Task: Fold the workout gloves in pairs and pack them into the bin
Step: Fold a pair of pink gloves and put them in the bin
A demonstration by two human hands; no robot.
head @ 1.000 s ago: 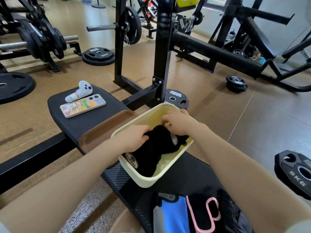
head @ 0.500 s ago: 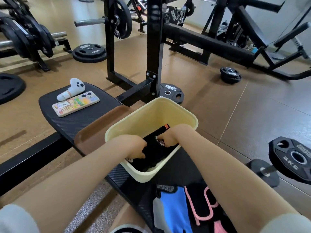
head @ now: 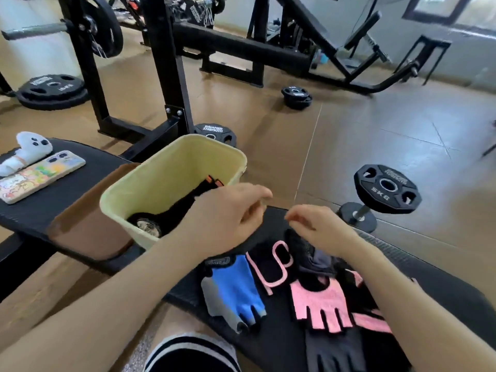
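Observation:
A pale yellow bin (head: 171, 167) stands on the black bench with a folded black glove pair (head: 174, 210) lying inside. My left hand (head: 228, 213) hovers at the bin's near right corner, fingers loosely apart and holding nothing. My right hand (head: 319, 229) hangs beside it, open and holding nothing, above the loose gloves. On the bench pad lie a blue and grey glove (head: 236, 288), a black glove with pink trim (head: 271, 264), a pink glove (head: 319, 302), a dark mesh glove (head: 314, 256) and a black glove (head: 335, 350).
The bench (head: 67, 183) also carries a brown tray (head: 88, 224) left of the bin, a phone in a colourful case (head: 37, 175) and a white controller (head: 26, 149). A 5 kg dumbbell (head: 383, 189) stands on the floor at right. Rack posts (head: 166, 76) rise behind the bin.
Both hands have let go of the black glove pair and come out of the bin toward me. They now hang over the loose gloves. The view has tilted down and right.

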